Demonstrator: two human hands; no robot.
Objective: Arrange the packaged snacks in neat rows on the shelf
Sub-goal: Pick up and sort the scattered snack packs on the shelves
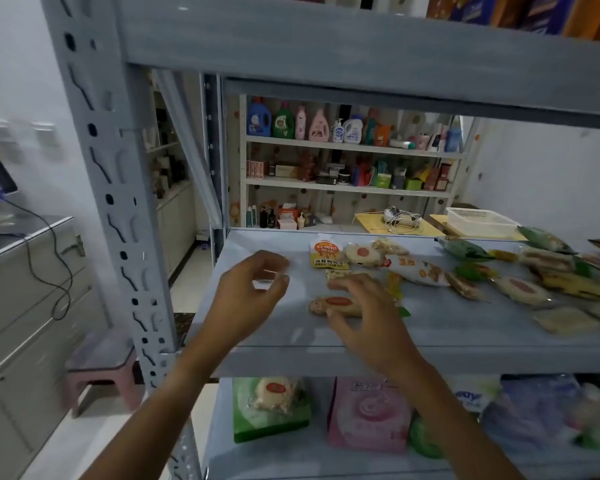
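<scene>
Packaged snacks lie scattered on the grey shelf (465, 327). My right hand (364, 306) hovers over a round cake packet with a red label (329, 304), fingers spread and touching or nearly touching it. My left hand (253, 289) hangs above the bare left part of the shelf, fingers curled apart, holding nothing. Behind sit an orange-and-white packet (326, 255), another round cake packet (361, 254) and a long white-orange bag (416, 270). To the right lie green packets (465, 249) and several more wrapped cakes (523, 291).
A grey upright post (118, 202) stands at the left. The upper shelf beam (361, 53) hangs close overhead. The lower shelf holds a green pack (271, 410) and a pink pack (368, 414). A pink stool (101, 368) stands on the floor at left.
</scene>
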